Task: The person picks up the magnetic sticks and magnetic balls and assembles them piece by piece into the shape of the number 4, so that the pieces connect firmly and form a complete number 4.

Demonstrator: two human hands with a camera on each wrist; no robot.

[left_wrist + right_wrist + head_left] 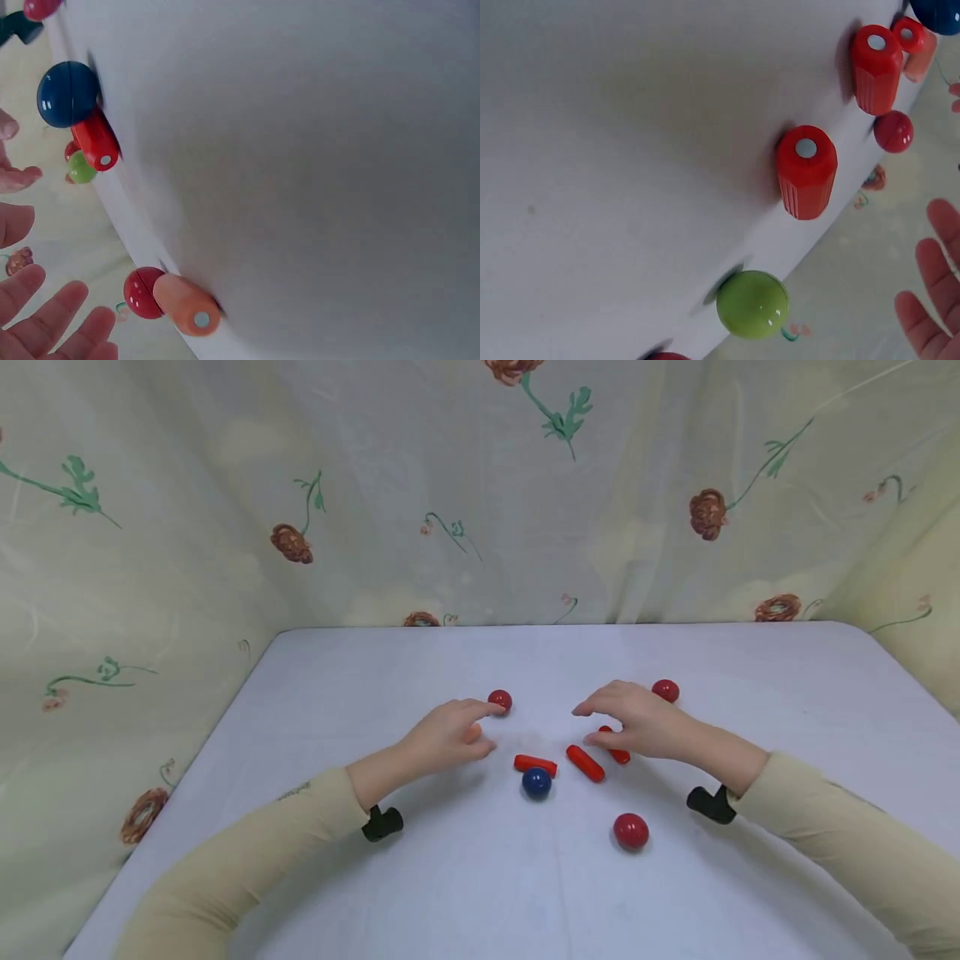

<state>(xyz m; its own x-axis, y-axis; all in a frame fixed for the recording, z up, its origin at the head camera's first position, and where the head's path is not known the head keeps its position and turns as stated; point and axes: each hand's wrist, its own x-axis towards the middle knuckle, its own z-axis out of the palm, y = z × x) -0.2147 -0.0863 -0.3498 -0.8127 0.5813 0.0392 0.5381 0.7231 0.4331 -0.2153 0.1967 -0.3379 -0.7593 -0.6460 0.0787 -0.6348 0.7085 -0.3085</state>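
Note:
My left hand (450, 737) hovers over the table with its fingers spread apart and nothing between them. An orange stick (186, 306) with a metal tip lies beyond it against a red ball (142, 292); in the head view the hand partly covers that stick. Opposite, my right hand (641, 720) is also raised, thumb and fingers apart, above two red sticks (585, 763) (806, 176). A third red stick (536, 765) lies between the hands, right behind a blue ball (536, 782). The right hand hides a green ball (752, 304) from the head view.
Another red ball (665, 690) sits behind the right wrist, and one more red ball (631, 832) lies nearer the front. All stand on a white table (450, 893). A flower-patterned curtain (480, 485) hangs along its back and sides.

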